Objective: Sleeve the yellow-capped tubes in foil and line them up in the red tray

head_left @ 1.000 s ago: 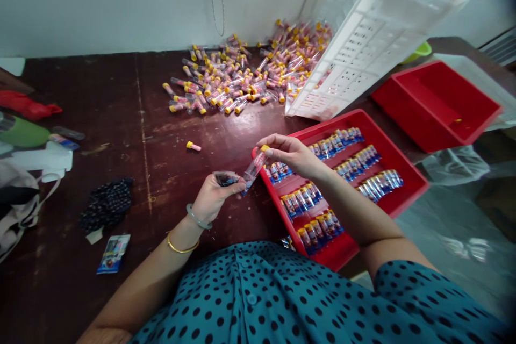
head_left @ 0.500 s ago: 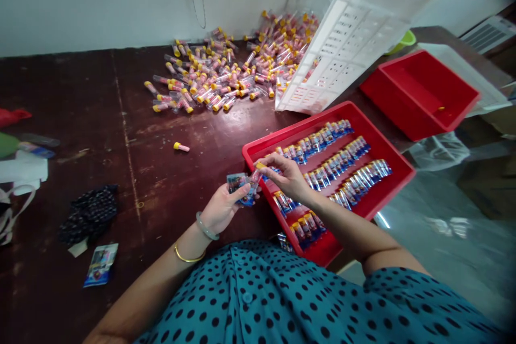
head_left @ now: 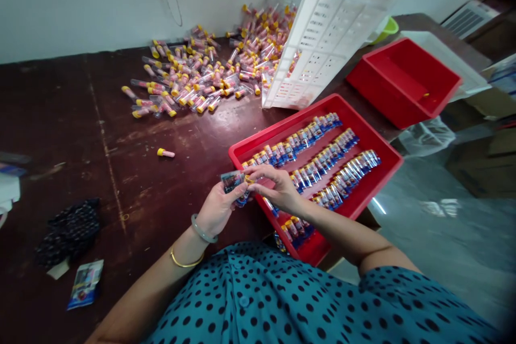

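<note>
The left hand (head_left: 216, 205) is pinching a packet (head_left: 230, 180) while the right hand (head_left: 278, 189), gripping a tube (head_left: 249, 179), is pushing it deeper.

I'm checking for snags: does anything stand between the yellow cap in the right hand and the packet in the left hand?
Nothing visible does. The right hand holds the yellow cap close beside the packet, which the left hand grips.

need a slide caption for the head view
Left hand holding a packet, right hand pinching a yellow cap, near a red tray.
</note>
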Demonstrator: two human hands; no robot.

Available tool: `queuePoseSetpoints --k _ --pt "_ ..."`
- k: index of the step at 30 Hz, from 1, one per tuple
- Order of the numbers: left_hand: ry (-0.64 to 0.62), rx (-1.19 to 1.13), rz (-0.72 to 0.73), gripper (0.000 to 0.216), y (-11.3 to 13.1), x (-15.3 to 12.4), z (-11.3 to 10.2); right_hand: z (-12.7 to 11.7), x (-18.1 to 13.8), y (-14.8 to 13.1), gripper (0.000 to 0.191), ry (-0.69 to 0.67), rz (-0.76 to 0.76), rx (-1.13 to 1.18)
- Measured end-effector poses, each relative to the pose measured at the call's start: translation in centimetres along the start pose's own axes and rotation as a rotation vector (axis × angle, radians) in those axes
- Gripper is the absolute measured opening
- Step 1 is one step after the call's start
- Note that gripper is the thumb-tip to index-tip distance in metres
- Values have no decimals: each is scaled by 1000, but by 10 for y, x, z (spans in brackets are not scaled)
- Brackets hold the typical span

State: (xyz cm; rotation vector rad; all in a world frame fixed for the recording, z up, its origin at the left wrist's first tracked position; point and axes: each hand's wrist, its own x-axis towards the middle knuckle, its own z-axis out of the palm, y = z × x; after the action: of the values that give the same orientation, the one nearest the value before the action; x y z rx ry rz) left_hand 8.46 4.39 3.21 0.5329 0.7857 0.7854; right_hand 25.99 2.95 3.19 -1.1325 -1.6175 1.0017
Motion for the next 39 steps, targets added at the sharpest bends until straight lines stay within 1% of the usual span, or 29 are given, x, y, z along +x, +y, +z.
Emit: queuePoseSetpoints --k 2,4,5,7,9,10,11,13,15,19,22,25,27,28,29,31,32,33,34,35,36,37,38,39 --pt "21 -15 21 34 -2 3 2 -1 1 -1 12 9 22 25" --pt "55 -45 43 34 -5 6 6 -2 1 -1 22 29 34 31" --pt "73 -62 48 33 -5 8 9 -3 2 0 33 33 32 26" --pt "99 -92 47 32 -6 11 14 -4 1 3 68 9 5 1" --pt "110 -114 50 32 -5 14 18 -6 0 7 102 -73 -36 -47" --pt "110 -124 58 32 -4 15 20 -6 0 9 111 -117 -53 -78" --pt "107 -132 69 33 -2 16 21 -6 -1 10 115 -147 -65 -110" --pt "97 -140 91 34 0 16 22 -6 -3 11 112 -160 -77 -157" --pt "83 -140 103 33 1 16 22 -4 -3 11 107 -135 -85 -174" --pt "79 -135 110 33 1 14 20 -1 -3 8 101 -110 -99 -184" --pt "80 -122 112 33 1 13 19 -1 -3 7 96 -103 -79 -179" --pt "99 -115 113 32 1 12 19 -3 -2 7 96 -110 -60 -136" --pt "104 -98 124 33 0 13 18 -3 -1 6 96 -104 -35 -35" --pt "99 -82 138 35 0 13 19 -2 0 5 88 -81 -5 38" --pt "93 -61 157 38 -2 15 19 0 2 4 75 -46 35 115" --pt "102 -30 181 41 -5 18 20 4 5 3 42 27 124 249" --pt "121 -25 170 40 -6 20 20 4 7 4 32 47 164 303" --pt "146 -26 145 39 -7 22 21 2 10 6 27 54 199 348" --pt "168 -34 112 38 -7 24 20 -5 14 11 26 59 225 379" --pt "176 -38 78 38 -7 25 19 -18 20 17 27 80 246 381" --pt "174 -36 56 38 -6 26 17 -36 27 24 27 134 270 325" --pt "163 -27 42 37 -3 27 14 -60 35 32 28 212 290 236" --pt "156 -13 36 38 -1 27 10 -89 44 39 28 332 310 83" --pt "154 3 31 38 2 27 4 -121 52 47 29 457 367 -123"
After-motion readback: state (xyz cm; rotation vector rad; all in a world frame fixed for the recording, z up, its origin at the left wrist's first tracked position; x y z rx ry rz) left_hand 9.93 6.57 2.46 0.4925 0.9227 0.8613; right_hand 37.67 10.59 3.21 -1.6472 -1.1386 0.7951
